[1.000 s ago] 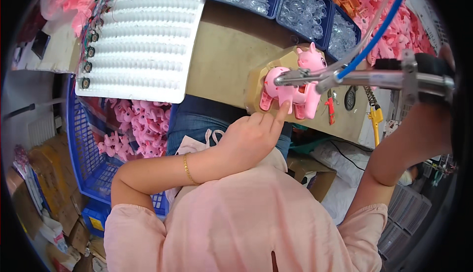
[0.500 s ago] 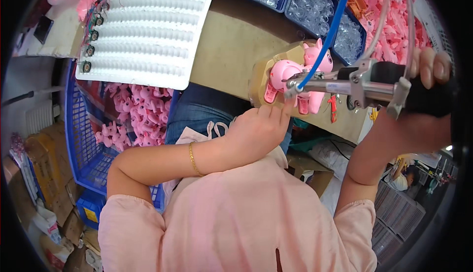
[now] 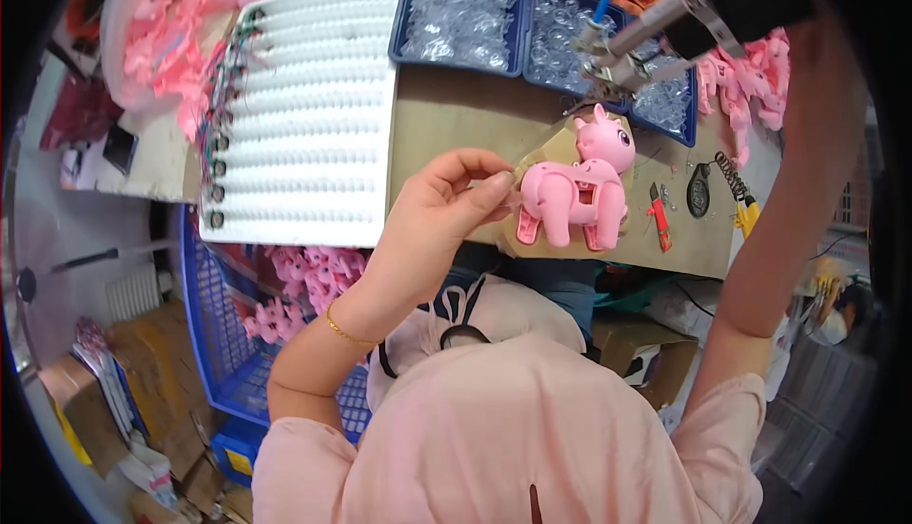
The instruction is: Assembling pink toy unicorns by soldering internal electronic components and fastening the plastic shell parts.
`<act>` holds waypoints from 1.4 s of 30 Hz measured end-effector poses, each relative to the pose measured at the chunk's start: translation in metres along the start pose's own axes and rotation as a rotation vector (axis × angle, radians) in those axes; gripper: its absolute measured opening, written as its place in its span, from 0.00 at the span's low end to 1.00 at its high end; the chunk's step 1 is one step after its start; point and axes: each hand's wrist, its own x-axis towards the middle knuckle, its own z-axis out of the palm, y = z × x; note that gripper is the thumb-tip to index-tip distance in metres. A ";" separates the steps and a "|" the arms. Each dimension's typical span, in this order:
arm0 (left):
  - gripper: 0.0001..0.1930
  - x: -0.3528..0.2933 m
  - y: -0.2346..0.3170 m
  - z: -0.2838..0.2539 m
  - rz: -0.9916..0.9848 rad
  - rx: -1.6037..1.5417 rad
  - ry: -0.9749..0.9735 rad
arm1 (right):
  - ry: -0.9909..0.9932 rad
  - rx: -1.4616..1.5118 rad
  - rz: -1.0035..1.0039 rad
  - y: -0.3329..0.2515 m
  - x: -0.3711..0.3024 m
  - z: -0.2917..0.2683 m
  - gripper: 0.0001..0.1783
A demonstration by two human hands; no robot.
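Note:
A pink toy pony (image 3: 575, 196) lies on its side in a tan holding block (image 3: 556, 149), with a rectangular opening in its belly. My left hand (image 3: 442, 206) is beside its rear end, thumb and forefinger pinched together. Something small and pale may be between those fingertips, too small to make out. Up at the right, my dim, blurred right hand (image 3: 831, 58) grips the dark body of a power screwdriver (image 3: 655, 35) with a metal barrel and blue hose. Its tip is above the pony, apart from it. The right fingers are largely hidden.
A white ribbed tray (image 3: 304, 125) with wired round parts lies left. Blue bins (image 3: 459, 68) of clear plastic pieces stand behind. A red cutter (image 3: 659, 218) and black-handled scissors (image 3: 698, 191) lie right of the pony. A blue crate (image 3: 223, 353) below holds pink toys.
The screwdriver has risen away from the pony, up and to the right, with my right hand. My left hand has moved from the pony's front side to its rear end.

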 end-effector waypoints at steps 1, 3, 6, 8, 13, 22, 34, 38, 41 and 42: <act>0.12 0.004 0.001 0.004 -0.005 0.020 -0.020 | -0.002 -0.103 0.029 0.009 -0.013 0.000 0.16; 0.12 0.011 -0.002 0.012 0.034 -0.174 0.056 | 0.045 0.353 0.483 0.012 -0.068 0.023 0.13; 0.11 0.022 -0.013 0.036 0.059 -0.327 -0.075 | -0.399 0.937 0.851 -0.020 -0.143 0.043 0.16; 0.11 0.027 -0.023 0.049 -0.020 -0.333 -0.039 | -0.222 1.119 0.902 -0.035 -0.162 0.057 0.16; 0.11 0.036 -0.032 0.076 0.088 -0.283 0.070 | -0.113 1.074 0.965 -0.013 -0.154 0.051 0.14; 0.15 0.042 -0.007 0.022 0.771 1.408 -0.015 | -0.790 0.467 0.713 0.042 -0.131 0.017 0.12; 0.06 0.176 0.056 -0.034 0.669 1.711 0.030 | -0.393 0.910 1.073 0.036 -0.166 0.014 0.10; 0.09 0.176 0.061 -0.034 0.557 1.415 0.226 | -0.542 1.008 1.126 0.024 -0.155 0.018 0.09; 0.07 0.170 0.051 -0.024 0.704 1.896 0.014 | -0.649 1.069 1.112 0.010 -0.161 0.028 0.08; 0.07 0.174 0.053 -0.027 0.709 1.896 0.021 | -0.670 1.104 1.091 0.005 -0.162 0.031 0.08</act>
